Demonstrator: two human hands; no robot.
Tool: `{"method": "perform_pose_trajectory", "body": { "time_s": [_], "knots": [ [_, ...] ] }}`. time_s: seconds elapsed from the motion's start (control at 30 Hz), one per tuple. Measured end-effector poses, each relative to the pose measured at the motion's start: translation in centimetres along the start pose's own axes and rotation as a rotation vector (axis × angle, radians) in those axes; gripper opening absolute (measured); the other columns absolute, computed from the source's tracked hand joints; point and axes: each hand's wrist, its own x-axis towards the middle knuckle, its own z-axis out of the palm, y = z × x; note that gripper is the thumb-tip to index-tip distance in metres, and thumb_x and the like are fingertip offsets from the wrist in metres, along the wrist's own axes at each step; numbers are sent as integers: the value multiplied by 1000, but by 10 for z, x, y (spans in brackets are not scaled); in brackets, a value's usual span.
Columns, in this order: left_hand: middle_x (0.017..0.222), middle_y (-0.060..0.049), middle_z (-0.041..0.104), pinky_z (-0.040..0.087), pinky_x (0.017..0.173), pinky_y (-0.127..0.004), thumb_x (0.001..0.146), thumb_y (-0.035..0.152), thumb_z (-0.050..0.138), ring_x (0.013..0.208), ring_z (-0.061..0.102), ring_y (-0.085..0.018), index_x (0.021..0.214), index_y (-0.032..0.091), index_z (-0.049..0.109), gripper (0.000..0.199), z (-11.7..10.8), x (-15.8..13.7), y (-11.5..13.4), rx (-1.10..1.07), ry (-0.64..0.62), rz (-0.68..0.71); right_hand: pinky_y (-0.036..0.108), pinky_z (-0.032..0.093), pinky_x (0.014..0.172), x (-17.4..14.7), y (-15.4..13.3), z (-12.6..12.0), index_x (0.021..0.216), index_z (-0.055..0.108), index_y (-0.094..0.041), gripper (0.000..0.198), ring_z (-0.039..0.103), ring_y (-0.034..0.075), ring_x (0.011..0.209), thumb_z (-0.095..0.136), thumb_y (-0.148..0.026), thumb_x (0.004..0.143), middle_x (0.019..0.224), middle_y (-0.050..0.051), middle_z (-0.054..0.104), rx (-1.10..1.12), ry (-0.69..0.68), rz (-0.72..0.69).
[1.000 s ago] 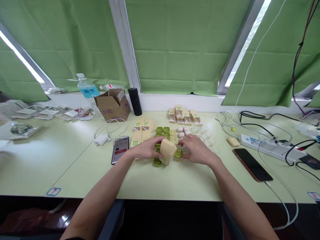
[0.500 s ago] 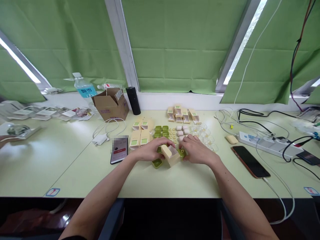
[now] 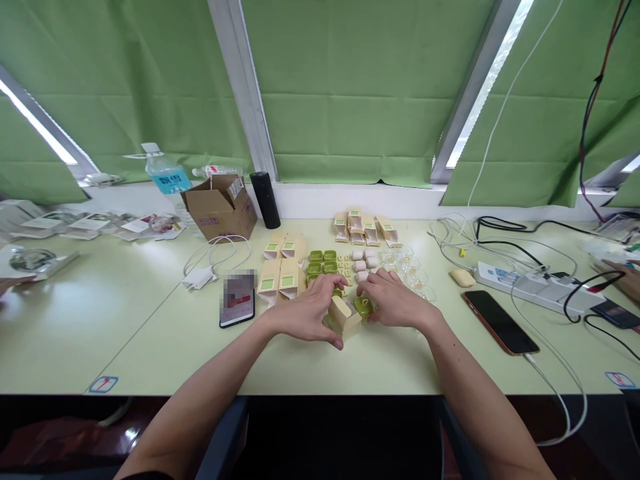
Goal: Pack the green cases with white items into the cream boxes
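the box [image 3: 344, 316] is flanked by the wide-spread left hand [image 3: 313, 313], contact unclear; the green cup [image 3: 363, 307] is pinched rightward by the right hand [image 3: 395, 300], so its top is left uncovered.

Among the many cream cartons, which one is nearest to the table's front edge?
The carton between the left hand and right hand; the other cartons are grouped farther back.
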Motion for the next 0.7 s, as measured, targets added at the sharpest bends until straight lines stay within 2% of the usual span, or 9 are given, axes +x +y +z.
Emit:
{"method": "perform_pose_trajectory", "body": {
  "time_s": [0.1, 0.23, 0.33, 0.5, 0.6, 0.7],
  "knots": [
    [142, -15, 44, 41, 112, -56, 70, 50, 86, 135, 45, -40, 135, 23, 41, 84, 8, 2, 6, 63, 30, -21, 43, 43, 89, -2, 2, -6, 111, 66, -24, 39, 53, 32, 107, 80, -28, 75, 104, 7, 66, 89, -6, -20],
    [142, -14, 48, 48, 102, -52, 87, 36, 70, 123, 51, -36, 141, 24, 37, 65, 8, 2, 3, 38, 18, -76, 47, 42, 99, -2, 1, -13, 116, 66, -25, 29, 55, 29, 114, 70, -26, 87, 115, 6, 67, 268, 21, -101],
    [147, -13, 45, 48, 105, -50, 86, 21, 62, 131, 48, -35, 147, 27, 32, 68, 3, 0, -4, 0, 19, -55, 48, 40, 102, 1, -4, -12, 113, 67, -24, 23, 57, 28, 115, 63, -19, 91, 114, 7, 70, 310, 51, -129],
    [155, -13, 40, 38, 120, -51, 77, 3, 51, 148, 38, -32, 149, 27, 32, 79, -6, -2, -9, -69, 16, 42, 44, 41, 93, 8, -9, -2, 105, 71, -21, 18, 59, 28, 106, 66, -15, 89, 105, 8, 72, 240, 100, -116],
    [155, -13, 39, 37, 121, -52, 76, 4, 53, 149, 38, -32, 147, 26, 34, 76, -10, -2, -6, -69, 44, 76, 42, 40, 89, 11, -10, 0, 99, 72, -21, 12, 59, 27, 102, 69, -18, 88, 98, 7, 72, 210, 110, -117],
    [148, -15, 43, 41, 116, -51, 85, 21, 62, 138, 47, -33, 141, 24, 37, 62, -10, -1, -1, -8, 108, 39, 40, 39, 87, 10, -10, -3, 91, 71, -21, 5, 59, 26, 98, 70, -18, 86, 92, 5, 70, 177, 82, -121]
  ]
}}
